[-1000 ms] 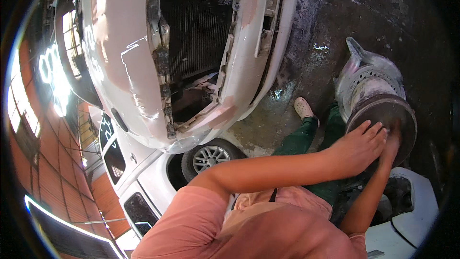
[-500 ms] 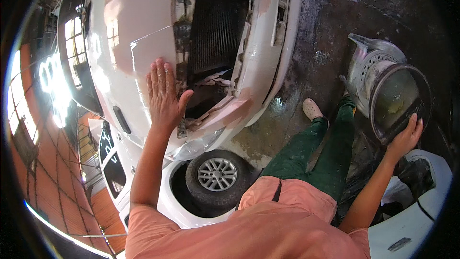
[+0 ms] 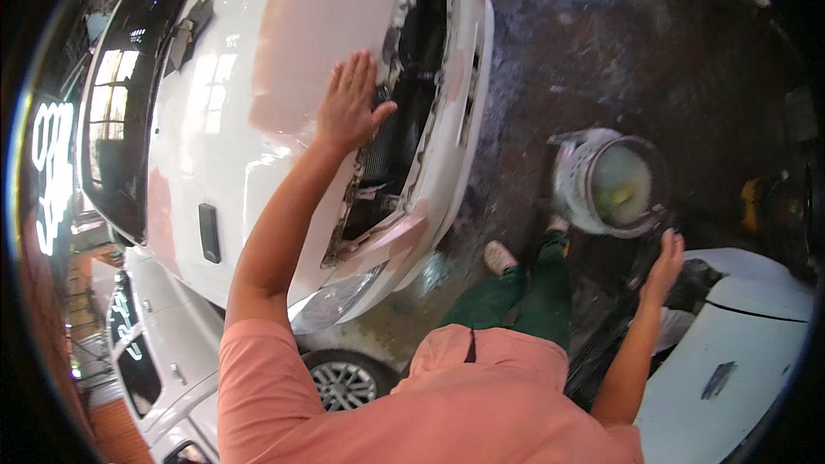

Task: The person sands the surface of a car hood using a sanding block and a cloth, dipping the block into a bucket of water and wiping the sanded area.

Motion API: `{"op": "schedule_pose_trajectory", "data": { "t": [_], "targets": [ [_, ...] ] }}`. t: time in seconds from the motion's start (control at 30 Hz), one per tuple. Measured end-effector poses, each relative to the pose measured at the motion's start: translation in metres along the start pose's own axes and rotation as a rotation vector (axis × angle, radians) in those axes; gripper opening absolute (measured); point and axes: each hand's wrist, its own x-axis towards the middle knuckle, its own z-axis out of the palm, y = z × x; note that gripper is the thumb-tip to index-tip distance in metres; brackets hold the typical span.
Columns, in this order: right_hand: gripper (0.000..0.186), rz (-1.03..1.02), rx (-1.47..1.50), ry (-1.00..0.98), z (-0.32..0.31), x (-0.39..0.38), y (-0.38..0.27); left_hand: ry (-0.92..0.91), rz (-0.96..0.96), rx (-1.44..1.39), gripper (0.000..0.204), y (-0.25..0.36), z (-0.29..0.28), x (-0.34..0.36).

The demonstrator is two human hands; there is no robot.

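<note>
My left hand point(image 3: 348, 107) lies flat on the white car's hood point(image 3: 301, 60), across the edge of a pinkish patch, near the front opening. Its fingers are stretched out and the thumb is apart. On the right, my right hand point(image 3: 663, 266) is raised with its fingers extended, just below the rim of a round bucket point(image 3: 587, 180) holding cloudy liquid with a yellowish-green patch in it. A small dark blur shows at those fingertips; I cannot make out what it is. The bucket stands beyond my feet.
A white car panel point(image 3: 743, 352) lies at the lower right. A dark object point(image 3: 187, 34) rests on the hood near the windshield. Another white vehicle point(image 3: 176, 361) stands at the lower left, and a wheel point(image 3: 344, 382) is beside me. Something yellow point(image 3: 754, 206) sits at the far right.
My left hand has slid forward and right over the hood. My right hand has come away from the bucket's rim toward my body. The whole view has shifted.
</note>
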Motion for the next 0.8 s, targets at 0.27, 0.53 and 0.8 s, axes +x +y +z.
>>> {"op": "schedule_pose_trajectory", "data": {
  "t": [0.27, 0.53, 0.8],
  "targets": [
    [0.035, -0.145, -0.430, -0.057, -0.108, -0.107, 0.080, 0.053, 0.061, -0.034, 0.094, 0.022, -0.009, -0.041],
    [0.046, -0.050, -0.711, -0.129, -0.152, -0.215, 0.173, -0.117, 0.015, -0.022, 0.090, 0.014, -0.044, -0.146],
    [0.050, 0.627, -0.929, -0.102, -0.155, -0.321, 0.191, -0.107, 0.046, -0.072, 0.091, -0.015, -0.040, -0.107]
  ]
}}
